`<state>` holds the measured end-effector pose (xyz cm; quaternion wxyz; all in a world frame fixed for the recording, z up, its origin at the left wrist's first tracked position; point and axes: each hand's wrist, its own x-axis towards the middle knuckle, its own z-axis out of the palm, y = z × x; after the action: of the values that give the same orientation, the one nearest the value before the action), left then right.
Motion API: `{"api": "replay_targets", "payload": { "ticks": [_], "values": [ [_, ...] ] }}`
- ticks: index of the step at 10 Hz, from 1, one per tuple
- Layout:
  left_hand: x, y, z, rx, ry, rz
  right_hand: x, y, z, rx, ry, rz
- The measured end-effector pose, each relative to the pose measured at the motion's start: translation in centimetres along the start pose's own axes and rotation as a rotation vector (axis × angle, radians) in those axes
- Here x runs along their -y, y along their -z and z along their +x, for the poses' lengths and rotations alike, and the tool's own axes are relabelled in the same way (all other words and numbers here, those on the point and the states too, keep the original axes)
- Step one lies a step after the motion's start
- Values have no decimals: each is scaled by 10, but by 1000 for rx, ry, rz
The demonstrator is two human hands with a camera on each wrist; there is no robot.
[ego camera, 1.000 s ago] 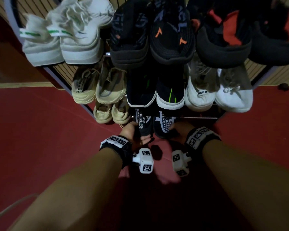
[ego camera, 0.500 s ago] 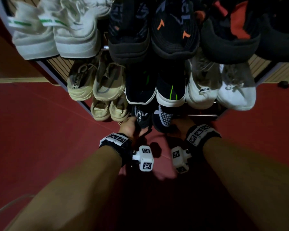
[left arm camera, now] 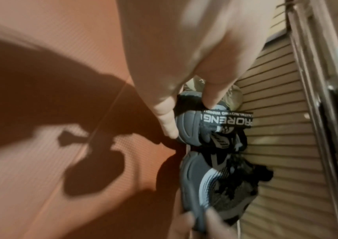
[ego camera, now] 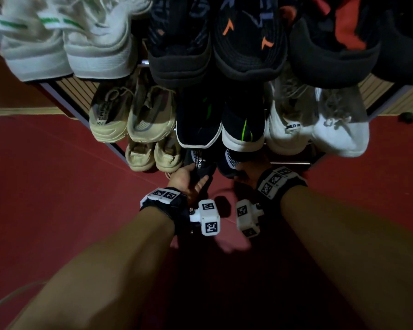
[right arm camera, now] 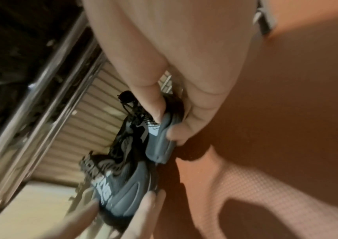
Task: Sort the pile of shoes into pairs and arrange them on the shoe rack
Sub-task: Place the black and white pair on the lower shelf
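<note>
Two hands, left hand (ego camera: 187, 178) and right hand (ego camera: 249, 173), each grip one dark shoe's heel (ego camera: 199, 163) at the shoe rack's (ego camera: 289, 163) bottom front edge; next, likely push both fully in.

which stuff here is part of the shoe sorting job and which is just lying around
Part of the job:
- left hand gripping the left dark shoe
- right hand gripping the right dark shoe
- beige pair beside them
- shoe rack

Just lying about:
- small dark object on the red floor
</note>
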<state>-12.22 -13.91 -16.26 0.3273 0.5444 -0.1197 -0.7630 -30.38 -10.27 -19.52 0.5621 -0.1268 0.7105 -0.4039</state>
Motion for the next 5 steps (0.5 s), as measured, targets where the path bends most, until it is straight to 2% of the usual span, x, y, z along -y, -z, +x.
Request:
{"api": "replay_targets", "payload": {
  "ticks": [1, 2, 3, 4, 5],
  "values": [
    [-3, -3, -6, 20, 17, -67, 12, -1, -20, -123, 59, -202],
    [-5, -9, -9, 11, 37, -112, 15, 0, -34, -147, 233, -520],
    [-5, -16, -12, 9, 26, -110, 10, -1, -25, -81, 63, -124],
    [-6, -21, -13, 4, 35, -147, 5, -3, -28, -75, 42, 87],
    [-6, -20, -15, -19, 35, -154, 8, -6, -36, -52, 78, 110]
  ]
}}
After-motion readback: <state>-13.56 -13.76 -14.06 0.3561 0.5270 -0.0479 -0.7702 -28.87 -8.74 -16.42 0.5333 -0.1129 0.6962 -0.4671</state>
